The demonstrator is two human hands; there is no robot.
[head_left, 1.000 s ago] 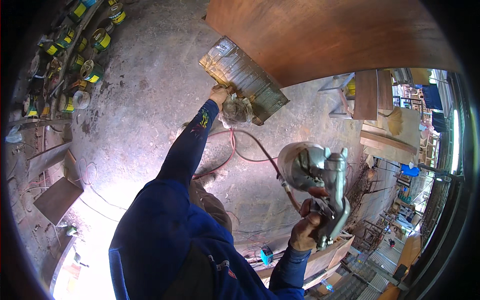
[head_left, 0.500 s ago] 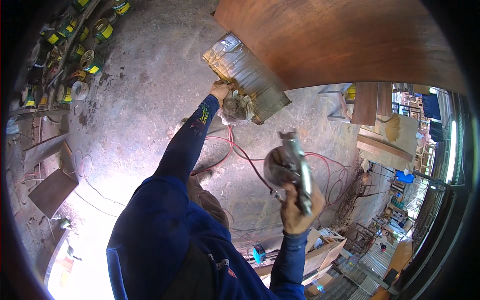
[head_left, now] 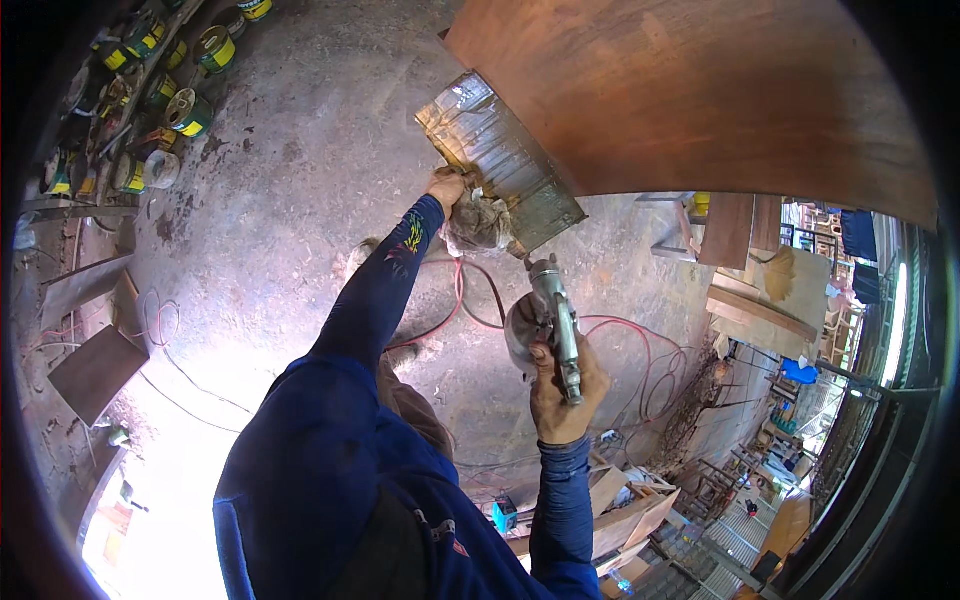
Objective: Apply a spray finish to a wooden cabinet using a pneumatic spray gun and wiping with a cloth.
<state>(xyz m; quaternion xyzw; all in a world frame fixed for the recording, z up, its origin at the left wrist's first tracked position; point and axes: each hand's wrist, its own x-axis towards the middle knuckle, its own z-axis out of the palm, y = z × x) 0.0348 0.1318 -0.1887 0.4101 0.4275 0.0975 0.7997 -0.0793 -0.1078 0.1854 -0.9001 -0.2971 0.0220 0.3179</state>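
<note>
My right hand [head_left: 570, 392] is wrapped round the handle of a metal spray gun [head_left: 556, 310]. The gun's nozzle end points up and slightly left in the view, and a dark round cup shows on its left. My left arm reaches forward, its hand [head_left: 447, 190] closed on a crumpled, stained rag [head_left: 478, 222]. That hand is against the near edge of a stained, cardboard-like panel [head_left: 500, 140] with a shiny, wrinkled surface; whether the fingers also grip the panel is hidden. Beyond it spreads a large brown wooden board [head_left: 690, 90].
A red hose [head_left: 640, 328] loops over the concrete floor [head_left: 300, 170] in front of me. Several yellow-and-green cans [head_left: 188, 112] stand at the far left. Wooden boards [head_left: 765, 310] lie to the right. A brown panel [head_left: 98, 372] leans at the left.
My right hand has brought the spray gun a little to the left, and the gun now looks sharper. My left hand stays by the panel's edge; the whole view has shifted slightly.
</note>
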